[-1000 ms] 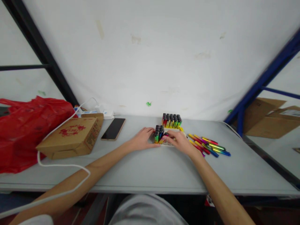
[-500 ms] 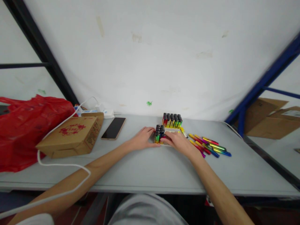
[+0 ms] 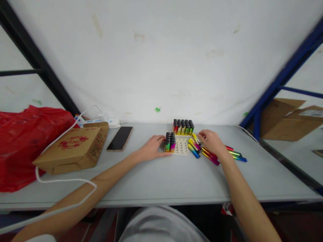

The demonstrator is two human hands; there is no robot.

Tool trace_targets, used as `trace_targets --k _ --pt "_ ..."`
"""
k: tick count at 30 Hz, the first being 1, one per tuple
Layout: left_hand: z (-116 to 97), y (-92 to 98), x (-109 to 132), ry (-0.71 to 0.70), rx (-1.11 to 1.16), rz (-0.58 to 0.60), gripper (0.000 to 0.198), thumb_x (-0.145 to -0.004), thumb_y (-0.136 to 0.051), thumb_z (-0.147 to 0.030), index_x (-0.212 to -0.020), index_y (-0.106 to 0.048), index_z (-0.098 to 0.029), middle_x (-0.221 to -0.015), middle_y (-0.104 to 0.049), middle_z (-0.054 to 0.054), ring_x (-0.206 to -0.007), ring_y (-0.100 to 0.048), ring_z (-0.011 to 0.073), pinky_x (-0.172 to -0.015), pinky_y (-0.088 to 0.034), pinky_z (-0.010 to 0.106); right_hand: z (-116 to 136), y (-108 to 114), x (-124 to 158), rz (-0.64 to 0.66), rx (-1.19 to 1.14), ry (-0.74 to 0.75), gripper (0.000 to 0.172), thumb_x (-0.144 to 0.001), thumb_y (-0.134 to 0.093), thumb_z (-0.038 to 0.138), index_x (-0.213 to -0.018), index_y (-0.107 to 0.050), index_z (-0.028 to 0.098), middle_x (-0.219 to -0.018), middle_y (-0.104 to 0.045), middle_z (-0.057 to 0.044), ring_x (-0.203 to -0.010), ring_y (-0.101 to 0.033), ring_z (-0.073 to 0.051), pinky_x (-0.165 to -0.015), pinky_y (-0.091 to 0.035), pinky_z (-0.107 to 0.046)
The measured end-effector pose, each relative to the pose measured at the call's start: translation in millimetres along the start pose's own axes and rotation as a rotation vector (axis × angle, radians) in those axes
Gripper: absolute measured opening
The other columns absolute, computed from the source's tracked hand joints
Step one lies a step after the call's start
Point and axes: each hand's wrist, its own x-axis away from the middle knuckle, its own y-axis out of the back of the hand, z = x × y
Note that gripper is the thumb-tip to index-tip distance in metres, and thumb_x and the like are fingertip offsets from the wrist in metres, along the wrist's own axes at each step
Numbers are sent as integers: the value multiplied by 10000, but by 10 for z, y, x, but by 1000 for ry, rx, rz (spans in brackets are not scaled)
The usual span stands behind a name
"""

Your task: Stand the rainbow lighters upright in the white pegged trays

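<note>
A white tray with round holes [image 3: 182, 148] lies on the table, its left end filled with upright lighters [image 3: 170, 142] with black tops. My left hand [image 3: 152, 148] grips that end, thumb along the front and fingers behind. To the right of the tray, my right hand [image 3: 212, 141] has its fingers curled in a pinch at a yellow lighter [image 3: 196, 138] lying near the tray's far corner. Loose shiny lighters [image 3: 193, 150] in yellow, purple and blue lie beside the tray, and more lighters [image 3: 210, 156] lie below my right hand.
Behind the tray stands a block of upright lighters [image 3: 183, 127]. To the left are a phone [image 3: 120, 138], a cardboard box [image 3: 72, 144], a red plastic bag [image 3: 32, 141] and a white power strip [image 3: 113, 122]. A white cable [image 3: 85, 181] crosses over my left forearm.
My right hand has moved from the tray to the right, over to the yellow lighter. Loose lighters now lie closer to the tray's right side. My left hand stays at the tray.
</note>
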Motion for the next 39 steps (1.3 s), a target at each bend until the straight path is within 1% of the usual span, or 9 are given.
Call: trace_targets --k 3,12,18,23,28,31,34,37,39 --pt "-2 4 2 4 -3 9 830 -944 -836 -821 -1465 -722 -185 -1537 -741 204 -1433 -693 419 -1280 -540 537 -191 1 -10 22 72 -115 258 -1136 -662 328 -1177 -848 155 -1202 -838 -186 -1116 -775 -315 -1006 -550 -392" --pt "-16 20 6 15 16 19 828 -935 -837 -828 -1461 -725 -198 -1519 -746 200 -1433 -691 432 -1277 -539 543 -511 253 107 -254 27 -213 233 -1075 -663 315 -1083 -853 180 -1125 -859 -158 -1023 -801 -313 -1003 -586 -438" --pt "-13 19 2 11 14 16 813 -942 -840 -814 -1454 -723 -194 -1526 -742 200 -1436 -689 426 -1285 -534 541 -593 324 153 -144 -4 -276 184 -1006 -732 346 -1030 -854 210 -1087 -885 -134 -975 -820 -296 -930 -605 -413" --pt "6 4 1 14 11 17 835 -927 -845 -827 -1463 -722 -199 -1528 -743 204 -1433 -690 431 -1281 -534 547 -706 301 213 87 -74 -372 136 -897 -859 343 -978 -875 234 -1049 -901 -102 -890 -835 -275 -813 -621 -363" --pt "-8 11 2 6 13 14 816 -943 -834 -818 -1463 -720 -199 -1518 -746 206 -1427 -693 433 -1284 -526 563 -705 194 139 169 -52 -338 127 -852 -855 257 -973 -886 233 -1055 -910 -101 -886 -840 -274 -827 -635 -361" --pt "-20 18 3 8 16 20 820 -946 -830 -821 -1461 -719 -192 -1517 -745 205 -1422 -694 431 -1286 -524 562 -643 169 90 64 -66 -292 130 -875 -819 264 -984 -870 215 -1047 -898 -129 -892 -831 -288 -892 -645 -402" --pt "-19 19 4 11 26 14 819 -940 -833 -827 -1463 -721 -208 -1524 -742 194 -1434 -687 428 -1294 -518 556 -550 211 94 -197 -235 -297 289 -953 -770 401 -1134 -846 189 -1068 -867 -143 -834 -794 -271 -928 -651 -454" --pt "-11 15 5 16 21 13 829 -930 -838 -837 -1462 -724 -211 -1528 -740 191 -1442 -684 425 -1299 -515 536 -394 263 120 -414 -668 -306 434 -910 -838 579 -1153 -799 221 -1031 -821 -89 -803 -754 -234 -879 -678 -443" --pt "-9 12 6 11 12 16 836 -931 -831 -846 -1464 -722 -212 -1525 -743 189 -1427 -693 421 -1296 -518 532 -244 270 125 -463 -1030 -297 475 -801 -952 615 -1036 -747 258 -979 -782 -35 -842 -760 -215 -912 -701 -428"
